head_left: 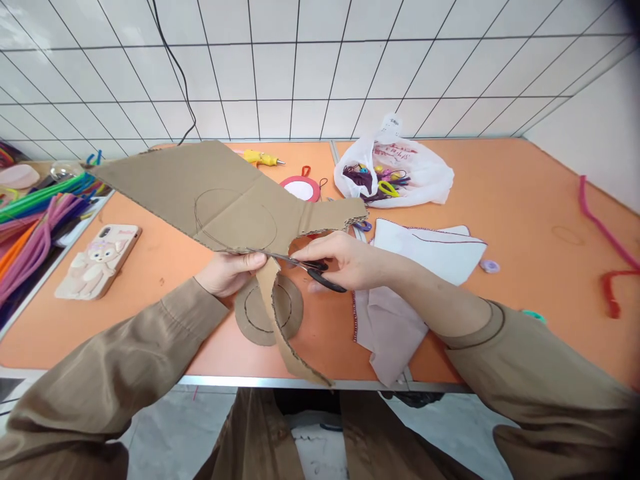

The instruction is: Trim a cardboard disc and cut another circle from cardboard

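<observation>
My left hand point(226, 272) pinches the near edge of a large brown cardboard sheet point(235, 180), thumb on top. A circle is drawn in pencil on the sheet. My right hand point(345, 259) is closed around black-handled scissors point(325, 280), whose blades lie across the cardboard's edge close to my left thumb. From the cut hangs a curled cardboard strip point(283, 333). Beneath that strip, a round cardboard disc point(245, 307) with a dark ring drawn on it rests on the table.
Behind the sheet lie a yellow glue gun point(263, 158) and a red-rimmed round piece point(300, 189). A white plastic bag point(420, 173) holds craft bits. Folded cloth point(400, 313) is under my right forearm. A phone point(100, 261) and colourful pipe cleaners point(43, 233) are at left.
</observation>
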`<control>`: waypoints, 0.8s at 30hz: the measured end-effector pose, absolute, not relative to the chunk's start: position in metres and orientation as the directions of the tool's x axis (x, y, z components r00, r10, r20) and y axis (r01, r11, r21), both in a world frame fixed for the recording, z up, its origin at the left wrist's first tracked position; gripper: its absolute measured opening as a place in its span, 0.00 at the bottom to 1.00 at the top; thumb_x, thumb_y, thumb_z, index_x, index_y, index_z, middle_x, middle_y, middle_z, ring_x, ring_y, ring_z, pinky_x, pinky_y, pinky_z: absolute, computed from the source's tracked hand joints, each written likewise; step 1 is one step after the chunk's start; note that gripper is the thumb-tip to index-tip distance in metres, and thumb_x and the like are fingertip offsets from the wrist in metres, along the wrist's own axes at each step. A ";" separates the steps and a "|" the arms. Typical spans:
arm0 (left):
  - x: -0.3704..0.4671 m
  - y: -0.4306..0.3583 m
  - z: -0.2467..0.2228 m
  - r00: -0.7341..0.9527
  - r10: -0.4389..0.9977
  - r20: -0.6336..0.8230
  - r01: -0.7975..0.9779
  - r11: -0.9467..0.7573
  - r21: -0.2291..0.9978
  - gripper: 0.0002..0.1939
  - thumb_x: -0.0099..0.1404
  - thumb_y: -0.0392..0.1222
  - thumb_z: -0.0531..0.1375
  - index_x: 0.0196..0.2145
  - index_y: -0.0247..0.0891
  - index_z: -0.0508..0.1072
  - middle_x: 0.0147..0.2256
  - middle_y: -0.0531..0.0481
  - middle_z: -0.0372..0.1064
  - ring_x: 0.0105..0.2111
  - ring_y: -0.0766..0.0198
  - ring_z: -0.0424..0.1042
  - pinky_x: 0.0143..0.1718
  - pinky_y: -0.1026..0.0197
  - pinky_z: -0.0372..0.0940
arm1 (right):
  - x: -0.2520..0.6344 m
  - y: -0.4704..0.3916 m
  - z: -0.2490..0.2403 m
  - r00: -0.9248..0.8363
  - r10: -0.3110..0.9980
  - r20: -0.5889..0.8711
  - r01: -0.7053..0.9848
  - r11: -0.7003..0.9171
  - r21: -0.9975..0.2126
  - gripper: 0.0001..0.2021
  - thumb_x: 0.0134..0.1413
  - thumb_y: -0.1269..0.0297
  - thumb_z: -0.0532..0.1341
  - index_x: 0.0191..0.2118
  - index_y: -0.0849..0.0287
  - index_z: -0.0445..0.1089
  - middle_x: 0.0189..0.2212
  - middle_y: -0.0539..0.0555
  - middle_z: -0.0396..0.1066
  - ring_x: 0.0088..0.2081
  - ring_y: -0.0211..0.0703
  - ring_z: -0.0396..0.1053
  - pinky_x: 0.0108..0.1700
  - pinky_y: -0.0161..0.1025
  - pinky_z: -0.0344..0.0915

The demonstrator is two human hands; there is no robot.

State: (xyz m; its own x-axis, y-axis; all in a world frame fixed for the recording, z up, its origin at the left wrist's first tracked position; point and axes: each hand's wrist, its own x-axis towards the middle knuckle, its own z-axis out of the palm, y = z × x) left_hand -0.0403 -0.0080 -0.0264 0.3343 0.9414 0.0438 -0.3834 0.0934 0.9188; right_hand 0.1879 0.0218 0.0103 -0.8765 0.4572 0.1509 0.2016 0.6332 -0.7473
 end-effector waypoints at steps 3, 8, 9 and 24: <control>-0.036 -0.009 -0.026 0.328 0.944 0.041 -0.398 0.099 0.912 0.13 0.52 0.43 0.69 0.36 0.36 0.79 0.35 0.44 0.79 0.39 0.51 0.77 0.44 0.50 0.68 | 0.186 0.023 0.005 -0.847 0.524 0.089 0.218 0.495 -0.841 0.16 0.50 0.57 0.64 0.42 0.63 0.72 0.27 0.49 0.63 0.28 0.36 0.58 0.30 0.34 0.56; -0.033 -0.009 -0.021 0.280 0.960 0.023 -0.458 0.113 0.882 0.10 0.50 0.41 0.70 0.31 0.36 0.79 0.27 0.49 0.77 0.28 0.59 0.76 0.36 0.57 0.69 | 0.188 0.027 0.011 -0.847 0.525 0.080 0.262 0.545 -0.796 0.15 0.49 0.59 0.65 0.41 0.63 0.73 0.29 0.51 0.65 0.30 0.38 0.60 0.31 0.35 0.57; -0.033 -0.008 -0.021 0.253 0.967 0.023 -0.464 0.100 0.880 0.10 0.50 0.41 0.71 0.30 0.36 0.79 0.26 0.49 0.77 0.26 0.61 0.75 0.34 0.59 0.69 | 0.189 0.027 0.014 -0.842 0.533 0.085 0.278 0.563 -0.778 0.14 0.49 0.61 0.64 0.41 0.63 0.73 0.28 0.50 0.64 0.29 0.37 0.59 0.31 0.34 0.57; -0.052 0.005 -0.007 0.158 0.984 0.089 -0.502 0.002 0.865 0.12 0.51 0.44 0.71 0.28 0.32 0.78 0.22 0.49 0.73 0.24 0.65 0.73 0.25 0.66 0.68 | 0.209 0.034 0.027 -0.677 0.699 -0.230 0.717 0.555 -0.422 0.11 0.43 0.68 0.66 0.35 0.58 0.66 0.23 0.47 0.65 0.24 0.35 0.58 0.26 0.34 0.50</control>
State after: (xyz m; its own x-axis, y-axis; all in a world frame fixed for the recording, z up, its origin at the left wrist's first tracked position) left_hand -0.0525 0.0045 -0.0067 0.1575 0.9835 0.0886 -0.5021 0.0025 0.8648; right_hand 0.2087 0.0336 0.0266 -0.6767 0.6993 -0.2303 0.7169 0.5546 -0.4224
